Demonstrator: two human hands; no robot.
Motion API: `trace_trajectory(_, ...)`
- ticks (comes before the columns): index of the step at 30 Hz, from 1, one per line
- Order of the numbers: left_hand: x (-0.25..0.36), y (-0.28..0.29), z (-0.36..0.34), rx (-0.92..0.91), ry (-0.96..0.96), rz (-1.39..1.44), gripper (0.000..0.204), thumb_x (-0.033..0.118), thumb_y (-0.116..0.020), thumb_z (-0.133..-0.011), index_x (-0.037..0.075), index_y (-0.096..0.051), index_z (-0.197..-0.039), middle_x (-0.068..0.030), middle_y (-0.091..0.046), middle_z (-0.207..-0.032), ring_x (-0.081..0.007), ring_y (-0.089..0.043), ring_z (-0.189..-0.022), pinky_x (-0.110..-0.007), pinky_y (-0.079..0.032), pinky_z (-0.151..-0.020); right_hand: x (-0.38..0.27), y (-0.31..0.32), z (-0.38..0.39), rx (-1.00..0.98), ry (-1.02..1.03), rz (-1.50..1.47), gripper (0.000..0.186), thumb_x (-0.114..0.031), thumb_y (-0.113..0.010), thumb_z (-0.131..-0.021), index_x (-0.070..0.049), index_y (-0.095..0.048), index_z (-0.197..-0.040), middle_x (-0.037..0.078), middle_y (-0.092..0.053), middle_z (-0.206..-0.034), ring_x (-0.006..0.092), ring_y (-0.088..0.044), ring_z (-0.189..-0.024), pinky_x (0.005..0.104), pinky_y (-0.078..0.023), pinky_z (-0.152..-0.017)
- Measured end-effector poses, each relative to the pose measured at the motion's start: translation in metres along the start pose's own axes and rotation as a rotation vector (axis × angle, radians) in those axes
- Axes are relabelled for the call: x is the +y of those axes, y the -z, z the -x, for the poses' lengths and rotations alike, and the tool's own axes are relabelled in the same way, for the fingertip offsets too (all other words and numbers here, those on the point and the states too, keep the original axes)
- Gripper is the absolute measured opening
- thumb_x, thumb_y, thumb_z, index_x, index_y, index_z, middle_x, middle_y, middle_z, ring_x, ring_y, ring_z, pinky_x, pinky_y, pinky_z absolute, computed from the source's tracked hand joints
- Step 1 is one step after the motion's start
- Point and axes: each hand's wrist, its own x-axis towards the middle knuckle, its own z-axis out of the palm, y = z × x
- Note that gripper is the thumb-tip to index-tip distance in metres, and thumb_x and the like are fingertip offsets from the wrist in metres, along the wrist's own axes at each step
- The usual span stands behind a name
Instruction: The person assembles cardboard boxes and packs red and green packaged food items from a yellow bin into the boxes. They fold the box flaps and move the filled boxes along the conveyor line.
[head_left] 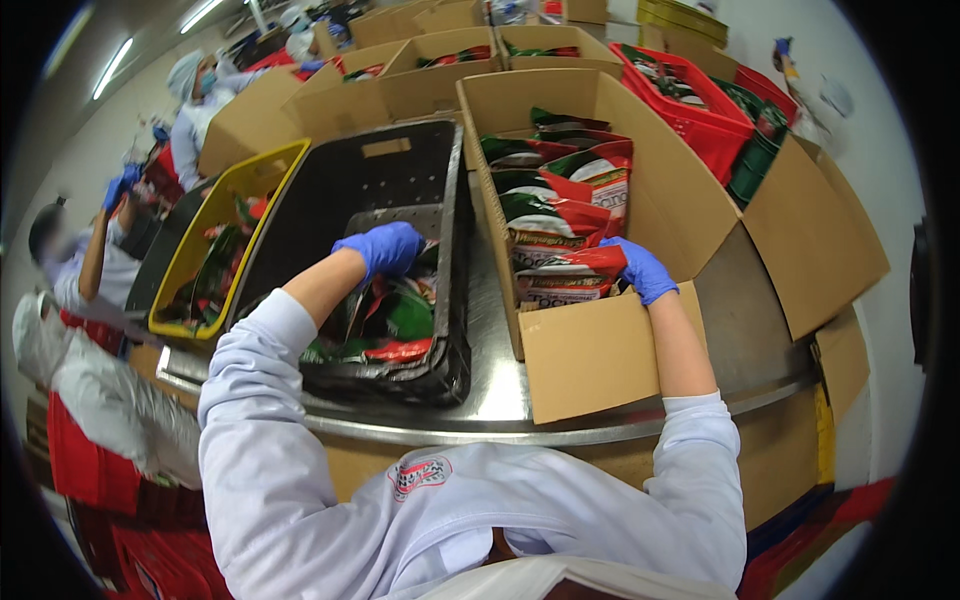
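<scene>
My left hand [385,250], in a blue glove, reaches into a black plastic crate [455,330]. Its fingers point down among red and green pouches [405,312] lying loose in the crate; the fingertips are hidden, so I cannot tell whether they grip one. My right hand [645,272], gloved too, is inside an open cardboard box [680,190]. Its fingers close on the upper right corner of the nearest red, green and white pouch [570,275]. Behind that one, several like pouches [560,200] stand in overlapping rows along the box's left side.
Both containers rest on a shiny steel table [495,390]. A yellow crate [165,310] of pouches stands at left, a red crate [700,120] at back right. Other cardboard boxes [430,85] line the back. Box flaps [590,360] stick out. Several co-workers [100,390] are at left.
</scene>
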Motion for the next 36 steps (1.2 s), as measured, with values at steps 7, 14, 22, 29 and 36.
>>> trace_trajectory(7, -0.019, -0.013, -0.018, 0.23, -0.054, 0.055, 0.028, 0.019, -0.068, -0.066, 0.01, -0.064, -0.093, -0.0152, -0.063, -0.087, -0.0332, -0.06, -0.081, -0.038, -0.048, -0.073, -0.001, -0.003, 0.01, 0.01, 0.202, -0.068, 0.02, -0.011, -0.049, -0.085, -0.005, -0.058, -0.101, 0.008, -0.064, -0.094, 0.0169, -0.06, -0.081, 0.0278, -0.047, -0.074)
trace_trajectory(14, -0.064, 0.003, -0.058, 0.653, 0.241, 0.446, 0.023, 0.027, -0.059, -0.077, 0.01, -0.065, -0.091, -0.0176, -0.062, -0.084, -0.036, -0.059, -0.08, -0.04, -0.047, -0.071, -0.051, -0.006, 0.03, -0.028, -0.051, 0.111, 0.026, -0.027, -0.05, -0.083, -0.008, -0.062, -0.096, 0.01, -0.064, -0.093, 0.0221, -0.06, -0.081, 0.0304, -0.045, -0.075)
trace_trajectory(22, -0.089, 0.076, -0.022, 0.939, 0.422, 0.532, 0.035, 0.034, -0.054, -0.082, 0.001, -0.062, -0.091, -0.0237, -0.061, -0.083, -0.0369, -0.06, -0.079, -0.042, -0.046, -0.069, -0.056, -0.007, 0.034, -0.015, 0.29, 0.123, 0.02, -0.021, -0.054, -0.077, -0.007, -0.066, -0.085, 0.012, -0.066, -0.082, 0.0243, -0.061, -0.069, 0.0334, -0.046, -0.065)
trace_trajectory(29, -0.039, 0.207, 0.053, 1.172, -0.08, 1.36, 0.029, 0.034, -0.06, -0.083, 0.006, -0.062, -0.091, -0.0046, -0.06, -0.075, -0.0119, -0.056, -0.061, -0.025, -0.046, -0.054, -0.044, -0.013, 0.024, 0.147, 0.419, 0.349, 0.018, -0.019, -0.056, -0.074, -0.007, -0.064, -0.084, 0.019, -0.062, -0.082, 0.0342, -0.06, -0.073, 0.0385, -0.046, -0.067)
trace_trajectory(36, 0.073, 0.272, 0.048, 1.297, -0.136, 0.133, 0.027, 0.03, -0.055, -0.084, 0.007, -0.062, -0.096, -0.0117, -0.064, -0.082, -0.0241, -0.062, -0.073, -0.033, -0.048, -0.063, -0.047, -0.018, 0.021, 0.196, 0.329, 0.372, 0.019, -0.02, -0.053, -0.078, -0.007, -0.064, -0.085, 0.018, -0.062, -0.082, 0.0353, -0.059, -0.078, 0.0389, -0.046, -0.068)
